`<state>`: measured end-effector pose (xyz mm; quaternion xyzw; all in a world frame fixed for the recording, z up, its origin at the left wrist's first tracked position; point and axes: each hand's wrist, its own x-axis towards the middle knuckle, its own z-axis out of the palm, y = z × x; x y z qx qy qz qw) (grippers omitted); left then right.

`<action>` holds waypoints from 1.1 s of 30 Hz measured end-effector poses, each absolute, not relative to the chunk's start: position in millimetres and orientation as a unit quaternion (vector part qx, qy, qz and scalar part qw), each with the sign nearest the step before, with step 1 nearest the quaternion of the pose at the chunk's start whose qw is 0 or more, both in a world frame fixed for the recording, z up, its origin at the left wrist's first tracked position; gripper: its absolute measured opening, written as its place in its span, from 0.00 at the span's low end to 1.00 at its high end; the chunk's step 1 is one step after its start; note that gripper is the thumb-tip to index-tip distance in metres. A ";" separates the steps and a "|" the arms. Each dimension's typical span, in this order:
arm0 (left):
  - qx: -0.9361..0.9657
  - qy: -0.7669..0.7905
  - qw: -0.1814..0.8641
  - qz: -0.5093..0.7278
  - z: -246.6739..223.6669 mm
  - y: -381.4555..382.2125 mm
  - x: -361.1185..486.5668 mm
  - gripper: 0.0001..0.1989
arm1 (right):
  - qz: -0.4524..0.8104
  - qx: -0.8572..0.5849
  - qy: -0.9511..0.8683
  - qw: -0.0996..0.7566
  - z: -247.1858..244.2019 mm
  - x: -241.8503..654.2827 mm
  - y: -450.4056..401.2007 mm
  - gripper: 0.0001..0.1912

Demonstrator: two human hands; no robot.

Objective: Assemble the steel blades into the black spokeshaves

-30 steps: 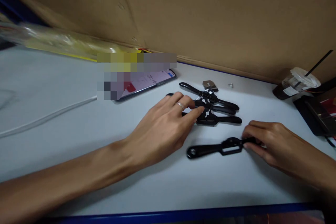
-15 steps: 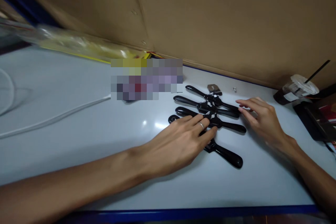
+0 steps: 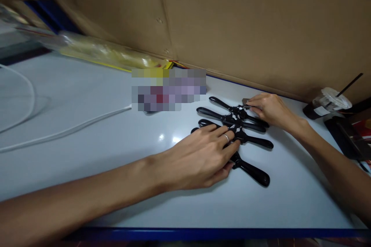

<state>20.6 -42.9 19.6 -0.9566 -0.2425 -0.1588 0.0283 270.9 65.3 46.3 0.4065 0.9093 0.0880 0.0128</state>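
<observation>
Several black two-handled spokeshaves lie in a stack of rows on the white table, silvery bits showing at their middles. My left hand [image 3: 207, 154], with a ring on one finger, is closed over the middle of the nearest spokeshave [image 3: 255, 173] and hides most of its left half. Just behind that, its fingertips reach near another spokeshave [image 3: 259, 141]. At the far end of the row, beyond the farthest spokeshave [image 3: 220, 103], my right hand [image 3: 271, 108] pinches a small flat metal blade [image 3: 245, 100], mostly covered by the fingers.
A plastic cup [image 3: 327, 102] with a dark drink and straw stands at the right, beside a dark box-like object [image 3: 343, 137]. A blurred-out item [image 3: 174, 92] lies at the back, near a plastic-wrapped yellow bundle [image 3: 116, 56]. A white cable [image 3: 87, 121] crosses the left. Cardboard [image 3: 246, 27] walls the back.
My right hand has moved left and away from me, from beside the spokeshave handles to the blade, and has closed on it. My left hand stays at the nearest spokeshave.
</observation>
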 end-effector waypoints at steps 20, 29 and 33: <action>-0.971 -0.227 -0.024 -0.067 17.8 -46.9 31.8 0.30 | 0.204 0.459 0.851 0.153 43.4 341.2 -68.3 0.20; -0.966 -0.209 0.011 -0.150 11.6 -51.0 29.0 0.26 | -0.025 0.437 0.896 -0.068 54.2 310.4 -39.5 0.10; -0.962 -0.190 0.010 -0.194 13.3 -54.1 26.3 0.22 | 0.031 0.477 0.857 -0.194 30.9 320.2 8.7 0.21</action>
